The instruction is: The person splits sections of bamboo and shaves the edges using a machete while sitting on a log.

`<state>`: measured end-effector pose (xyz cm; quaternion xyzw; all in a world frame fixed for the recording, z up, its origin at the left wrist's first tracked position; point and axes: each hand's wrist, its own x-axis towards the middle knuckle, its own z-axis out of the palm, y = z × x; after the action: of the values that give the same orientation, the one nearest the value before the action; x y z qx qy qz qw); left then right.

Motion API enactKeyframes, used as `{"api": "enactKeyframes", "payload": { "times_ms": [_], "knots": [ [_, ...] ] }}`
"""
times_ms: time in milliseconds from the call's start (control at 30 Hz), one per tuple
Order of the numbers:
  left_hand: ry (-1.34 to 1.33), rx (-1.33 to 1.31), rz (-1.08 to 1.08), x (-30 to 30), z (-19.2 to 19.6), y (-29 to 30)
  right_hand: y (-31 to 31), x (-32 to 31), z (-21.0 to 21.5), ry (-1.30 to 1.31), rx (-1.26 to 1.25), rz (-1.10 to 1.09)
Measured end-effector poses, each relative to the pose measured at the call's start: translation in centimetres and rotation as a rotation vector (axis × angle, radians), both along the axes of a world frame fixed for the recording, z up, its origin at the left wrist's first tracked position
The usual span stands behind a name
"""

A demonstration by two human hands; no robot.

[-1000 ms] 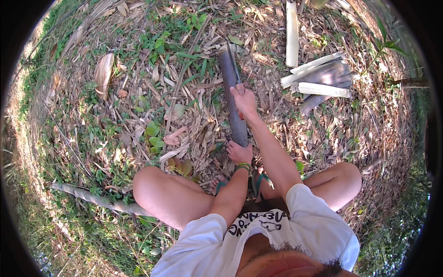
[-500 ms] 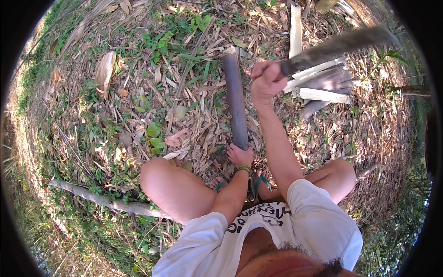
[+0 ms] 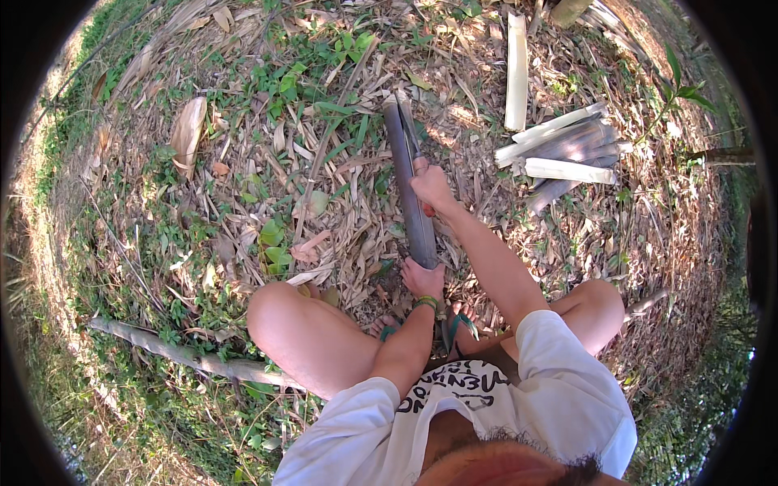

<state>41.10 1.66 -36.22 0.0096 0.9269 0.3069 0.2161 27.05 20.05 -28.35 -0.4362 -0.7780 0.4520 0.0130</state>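
Note:
A dark bamboo pole point(image 3: 406, 182) stretches away from me over the leaf litter. Its near end is gripped by my left hand point(image 3: 423, 278), fingers wrapped round it. My right hand point(image 3: 433, 187) is closed on the handle of a machete point(image 3: 408, 124), just right of the pole's middle. The blade points away from me and lies along the pole's far part, at its far end. Whether the edge has bitten into the bamboo is hard to make out. A bit of orange handle shows below my right fist.
Split bamboo strips point(image 3: 571, 146) lie piled at the right, with one pale strip point(image 3: 516, 73) beyond them. A dry husk point(image 3: 188, 134) sits on the left. A thick stick point(image 3: 186, 354) runs beside my left knee. Leafy green plants grow among the dry leaves.
My right hand has swung the machete down and left from the raised position onto the pole's far end. My left hand keeps its hold, and the pole's far end sits slightly further left.

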Motion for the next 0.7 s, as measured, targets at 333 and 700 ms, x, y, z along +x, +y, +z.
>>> {"api": "enactKeyframes", "payload": {
  "times_ms": [333,700],
  "knots": [
    [-0.017,0.081,-0.061,-0.1,0.8,0.6,6.8,1.0,1.0,-0.171,-0.355,0.105],
    [-0.030,0.089,-0.165,-1.2,-1.0,-1.0,8.2,1.8,4.7,-0.010,-0.378,0.060]
  ]
}}
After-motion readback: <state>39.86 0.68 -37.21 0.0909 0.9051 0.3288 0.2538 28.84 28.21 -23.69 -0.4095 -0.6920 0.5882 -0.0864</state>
